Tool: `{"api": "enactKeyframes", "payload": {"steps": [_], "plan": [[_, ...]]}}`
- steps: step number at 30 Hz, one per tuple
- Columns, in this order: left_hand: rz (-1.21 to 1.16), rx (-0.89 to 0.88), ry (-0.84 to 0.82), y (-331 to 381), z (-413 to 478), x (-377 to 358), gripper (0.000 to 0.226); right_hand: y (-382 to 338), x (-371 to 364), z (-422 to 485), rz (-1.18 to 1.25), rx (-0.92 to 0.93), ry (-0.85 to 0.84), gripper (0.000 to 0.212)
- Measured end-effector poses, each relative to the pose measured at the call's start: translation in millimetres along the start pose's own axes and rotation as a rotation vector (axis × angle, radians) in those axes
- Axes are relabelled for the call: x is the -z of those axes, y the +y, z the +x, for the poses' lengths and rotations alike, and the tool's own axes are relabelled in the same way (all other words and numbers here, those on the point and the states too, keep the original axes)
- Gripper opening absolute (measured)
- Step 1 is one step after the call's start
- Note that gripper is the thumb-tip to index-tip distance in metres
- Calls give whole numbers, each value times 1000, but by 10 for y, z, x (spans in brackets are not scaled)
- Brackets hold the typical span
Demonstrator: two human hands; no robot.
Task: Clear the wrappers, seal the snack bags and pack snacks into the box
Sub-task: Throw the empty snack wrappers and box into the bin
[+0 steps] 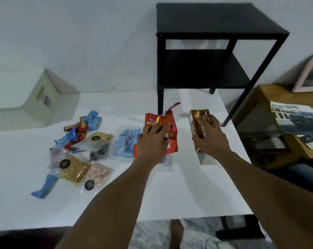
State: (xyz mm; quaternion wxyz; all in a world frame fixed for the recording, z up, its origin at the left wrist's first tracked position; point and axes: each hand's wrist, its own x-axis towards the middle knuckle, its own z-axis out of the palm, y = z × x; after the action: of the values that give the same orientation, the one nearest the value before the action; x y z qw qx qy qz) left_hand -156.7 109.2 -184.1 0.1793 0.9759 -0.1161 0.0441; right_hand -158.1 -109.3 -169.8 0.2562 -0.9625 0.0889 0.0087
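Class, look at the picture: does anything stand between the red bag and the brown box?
Nothing visible does. The red bag in the left hand and the brown box in the right hand are separated only by bare white table.

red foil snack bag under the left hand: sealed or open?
Open: the red foil snack bag has a torn, ragged top edge sticking up above the left hand.

One red bag (167, 130), one brown box (199, 126), four clear snack pouches (74, 168), two hands (152, 142).
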Motion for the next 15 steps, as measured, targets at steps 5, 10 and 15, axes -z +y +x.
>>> {"api": "enactKeyframes", "payload": {"steps": [5,10,15], "plan": [[78,183,105,-1173,-768,756,54,-1215,-457,-262,58,217,-15,68],[155,492,177,-2468,-2118,1416,56,-2731,-1374,-822,66,487,-189,70],[201,903,231,-3417,-3773,1837,57,-4098,-2335,-1816,78,785,-444,70]]}}
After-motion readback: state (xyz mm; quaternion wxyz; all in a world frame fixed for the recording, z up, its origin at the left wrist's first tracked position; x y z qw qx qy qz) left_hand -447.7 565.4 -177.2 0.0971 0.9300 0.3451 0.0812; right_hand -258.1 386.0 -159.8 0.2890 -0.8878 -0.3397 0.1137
